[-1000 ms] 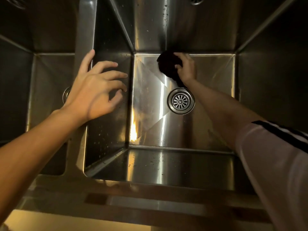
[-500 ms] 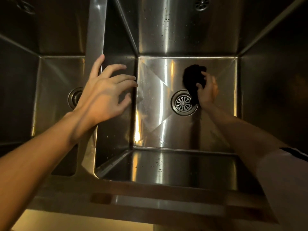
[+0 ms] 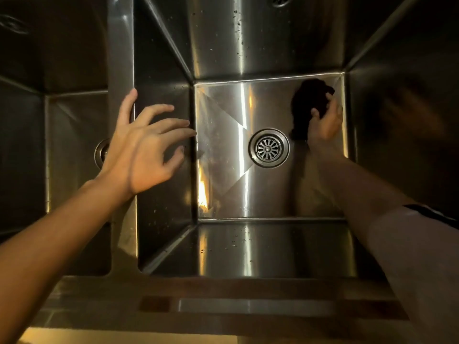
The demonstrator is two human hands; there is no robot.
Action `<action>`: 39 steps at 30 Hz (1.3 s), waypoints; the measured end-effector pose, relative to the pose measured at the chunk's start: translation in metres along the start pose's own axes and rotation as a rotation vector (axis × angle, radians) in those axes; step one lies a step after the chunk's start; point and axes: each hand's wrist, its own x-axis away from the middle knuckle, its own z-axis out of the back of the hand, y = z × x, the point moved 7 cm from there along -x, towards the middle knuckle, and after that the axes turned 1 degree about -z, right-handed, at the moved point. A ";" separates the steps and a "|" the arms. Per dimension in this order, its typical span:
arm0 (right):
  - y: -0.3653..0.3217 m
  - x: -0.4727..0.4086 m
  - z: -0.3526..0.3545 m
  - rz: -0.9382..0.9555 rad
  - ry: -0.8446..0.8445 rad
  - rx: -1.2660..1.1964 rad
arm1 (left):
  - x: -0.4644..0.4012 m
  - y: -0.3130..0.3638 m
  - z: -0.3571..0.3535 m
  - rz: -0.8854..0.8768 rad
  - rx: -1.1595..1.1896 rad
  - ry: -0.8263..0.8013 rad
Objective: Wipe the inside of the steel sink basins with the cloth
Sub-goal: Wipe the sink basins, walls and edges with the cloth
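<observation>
The right steel basin (image 3: 223,150) at frame centre holds a round drain strainer (image 3: 269,148) and a dark cloth (image 3: 304,105) in its upper-right corner. The right hand (image 3: 325,120) grips that cloth against the basin floor. The left hand (image 3: 146,150), fingers spread and loosely bent, holding nothing, hovers over the divider (image 3: 121,58) beside the left basin (image 3: 74,135).

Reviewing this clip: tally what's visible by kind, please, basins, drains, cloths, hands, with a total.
Steel sink basins: 2, left basin and right basin
Drain strainers: 2, left drain partly hidden, right drain
Dark cloth: 1
Hands: 2, left hand, right hand
Total: 7
</observation>
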 end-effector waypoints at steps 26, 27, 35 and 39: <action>-0.003 0.059 -0.020 -0.293 0.217 0.078 | 0.000 0.003 -0.001 -0.010 0.014 -0.081; -0.007 0.062 -0.025 -0.267 0.200 0.089 | 0.000 0.003 -0.002 -0.010 0.009 -0.094; -0.018 -0.016 -0.009 -0.093 0.116 0.151 | -0.001 0.001 -0.001 0.061 -0.002 -0.140; 0.002 -0.004 0.006 -0.283 0.292 0.126 | 0.000 0.001 -0.003 0.054 0.004 -0.161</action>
